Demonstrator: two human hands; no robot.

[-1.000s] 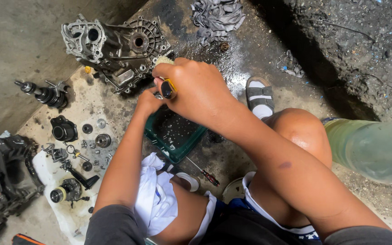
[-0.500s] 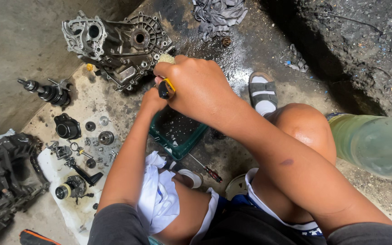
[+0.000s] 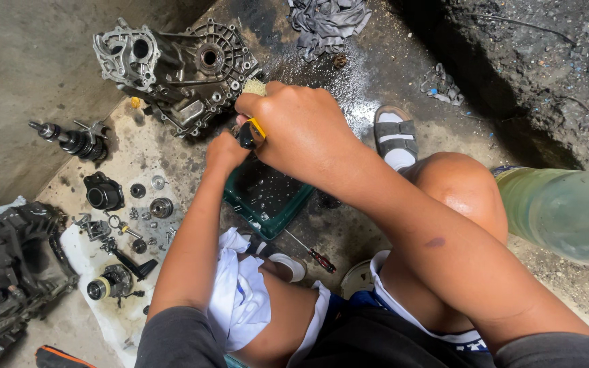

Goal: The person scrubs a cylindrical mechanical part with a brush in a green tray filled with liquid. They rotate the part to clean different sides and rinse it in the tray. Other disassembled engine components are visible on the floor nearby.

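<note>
Right grip (image 3: 301,129): hand closed around a tool with a yellow-and-black handle (image 3: 251,133), fist tight, handle end poking out at the thumb side. Left grip (image 3: 225,151): hand curled shut just beside and below the right one, touching or nearly touching the tool handle; what it holds, if anything, is hidden by the right hand, can't tell. Tool tip not visible.

Both hands sit over the near edge of the green tray (image 3: 267,199), right against the lower corner of the big grey metal gearbox casing (image 3: 175,65) lying on the floor. A yellowish sponge-like lump (image 3: 254,86) shows just above the right knuckles, touching the casing.

Progress, judged from the layout: the strip-down looks well advanced. Casing is open and empty-looking on the visible face. Loose parts already laid out on the pale cloth (image 3: 97,272) to the left: a gear shaft (image 3: 69,140), a black round cover (image 3: 102,192), small bearings and washers (image 3: 150,199), and a hub-like part (image 3: 109,283). A second dark casing half (image 3: 8,269) sits at far left. A red-handled screwdriver (image 3: 311,253) lies unused by the tray. Floor is wet and oily around the casing.

What's left: the work at the casing corner is in hand; the part being worked is hidden, so its state is unclear.
</note>
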